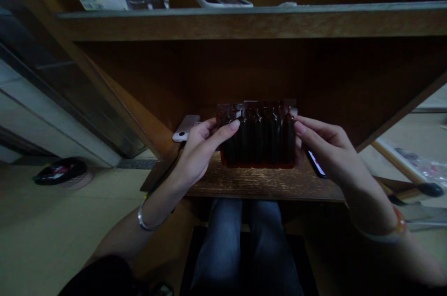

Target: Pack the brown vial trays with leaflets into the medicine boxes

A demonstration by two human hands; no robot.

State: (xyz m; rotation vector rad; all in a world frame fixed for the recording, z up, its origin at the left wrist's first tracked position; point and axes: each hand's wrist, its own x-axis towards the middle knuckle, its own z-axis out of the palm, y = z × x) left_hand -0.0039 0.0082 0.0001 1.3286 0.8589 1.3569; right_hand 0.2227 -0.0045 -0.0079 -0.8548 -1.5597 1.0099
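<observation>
Glass ampoules (258, 135) are standing side by side in a plastic tray (258, 164), and I am holding this tray up with both hands. The ampoules are looking very dark, and the tray is showing a red colour along its lower edge. Because the light is low, I cannot count the ampoules exactly or see the liquid clearly. The tray is sitting near the middle of the wooden desk (265, 185), under a wooden shelf (244, 21), but I cannot tell if its lower edge is touching the desk.

My left hand (204, 147) is gripping the left end of the tray. Its fingers (223, 129) are lying close together, with one fingertip pressing across the front of the ampoules. My right hand (331, 151) is holding the right end, and its fingers (314, 129) are also pressed together and slightly curved. I cannot tell where either thumb is pressing, because the hands and the tray are hiding them.

A white phone (185, 127) is lying just beside my left hand, and a black phone (316, 164) with a lit screen is lying just beside my right hand. A silver bangle (146, 219) is circling my left wrist, and a bracelet (387, 228) is circling my right wrist.
</observation>
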